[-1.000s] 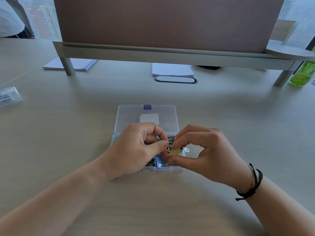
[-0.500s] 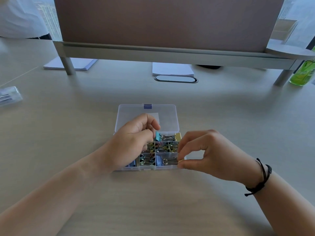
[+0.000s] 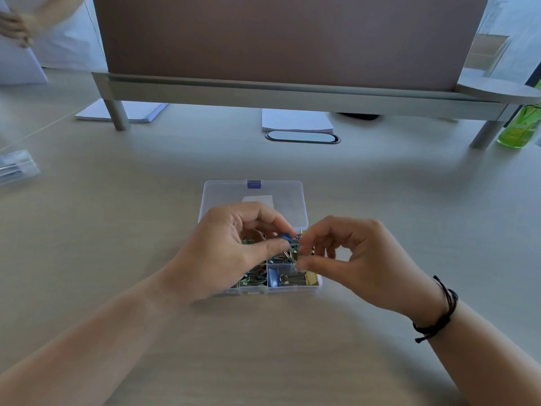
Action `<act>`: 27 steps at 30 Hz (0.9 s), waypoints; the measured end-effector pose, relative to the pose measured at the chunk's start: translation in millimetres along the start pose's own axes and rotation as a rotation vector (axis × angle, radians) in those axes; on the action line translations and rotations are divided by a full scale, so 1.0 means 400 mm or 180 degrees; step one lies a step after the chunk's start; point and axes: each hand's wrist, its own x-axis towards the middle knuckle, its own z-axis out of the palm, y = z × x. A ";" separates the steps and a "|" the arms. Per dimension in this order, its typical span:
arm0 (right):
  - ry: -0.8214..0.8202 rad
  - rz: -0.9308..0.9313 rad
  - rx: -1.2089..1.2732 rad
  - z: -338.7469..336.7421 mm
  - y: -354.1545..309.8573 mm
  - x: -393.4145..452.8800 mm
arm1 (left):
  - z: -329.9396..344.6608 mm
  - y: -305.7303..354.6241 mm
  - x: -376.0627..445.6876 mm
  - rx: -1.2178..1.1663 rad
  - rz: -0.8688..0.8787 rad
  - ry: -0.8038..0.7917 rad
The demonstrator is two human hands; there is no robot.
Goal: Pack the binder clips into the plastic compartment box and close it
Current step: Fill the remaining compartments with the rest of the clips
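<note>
A clear plastic compartment box [image 3: 317, 284] lies open on the desk in front of me, its lid [image 3: 228, 197] folded back flat with a blue latch at the far edge. Its compartments hold several coloured binder clips [image 3: 285, 278]. My left hand [image 3: 231, 250] hovers over the box's left half and pinches a blue binder clip [image 3: 285, 237] between thumb and fingers. My right hand [image 3: 351, 259] is over the right side, thumb and forefinger pinching the wire handles of a clip [image 3: 294, 254]. The two hands meet above the box's middle and hide much of it.
A desk divider on metal legs [image 3: 117, 112] crosses the far side. White notepads [image 3: 295, 121] and a cable grommet [image 3: 303, 137] lie beneath it. A green bottle [image 3: 519, 127] stands at far right, a clear case [image 3: 16, 168] at the left edge. Another person's hand [image 3: 17, 26] shows top left.
Both hands have come back together above the box's middle: my left hand rose from the compartments with a blue clip, and my right hand moved up from the front right corner.
</note>
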 end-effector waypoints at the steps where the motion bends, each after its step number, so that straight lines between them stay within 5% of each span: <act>1: 0.0013 0.0036 0.0136 0.005 -0.001 0.000 | 0.002 -0.001 -0.002 -0.0039 0.0007 -0.0016; 9: -0.0001 0.0109 0.0685 0.008 -0.007 0.003 | 0.014 -0.003 -0.003 -0.0474 0.0000 0.0226; 15: -0.0078 0.0194 0.0647 0.014 -0.013 0.000 | 0.015 -0.011 -0.004 -0.0082 0.0160 0.0210; 27: -0.0128 0.0718 0.0524 -0.011 -0.007 0.007 | -0.007 -0.007 -0.011 0.0219 -0.0069 -0.0460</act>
